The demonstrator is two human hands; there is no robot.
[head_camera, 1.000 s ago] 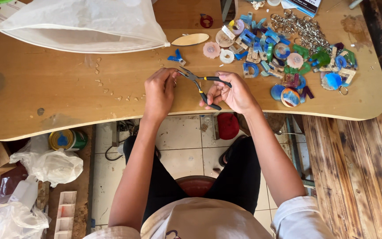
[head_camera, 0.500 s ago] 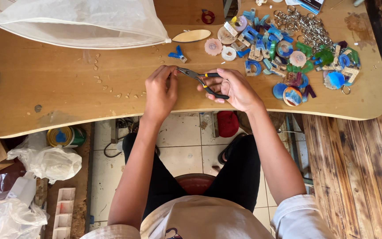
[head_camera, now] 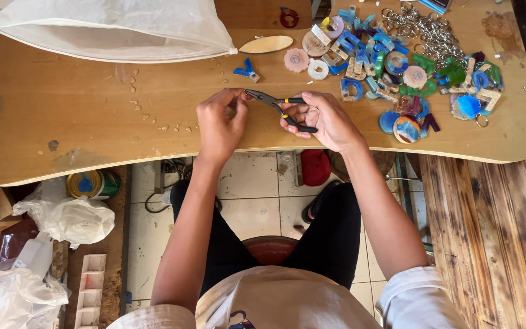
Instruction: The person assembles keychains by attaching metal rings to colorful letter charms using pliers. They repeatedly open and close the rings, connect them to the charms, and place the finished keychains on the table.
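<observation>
Pliers (head_camera: pixel 281 108) in right hand (head_camera: pixel 324 122), tip meeting left fingers (head_camera: pixel 233 97).

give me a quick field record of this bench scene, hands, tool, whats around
left hand: pinches something too small to identify at the pliers' tip
right hand: grips the pliers' handles
pliers: black handles, jaws point toward the left hand
table: wooden, curved edge
pile of coloured pieces: upper right, letters and discs
key rings: metal heap behind the pile
white bag: upper left
wooden oval: beside the bag

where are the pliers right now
In the head view, the black-handled pliers are in the right hand at the table's near edge, tips pointing toward the left hand.
</observation>
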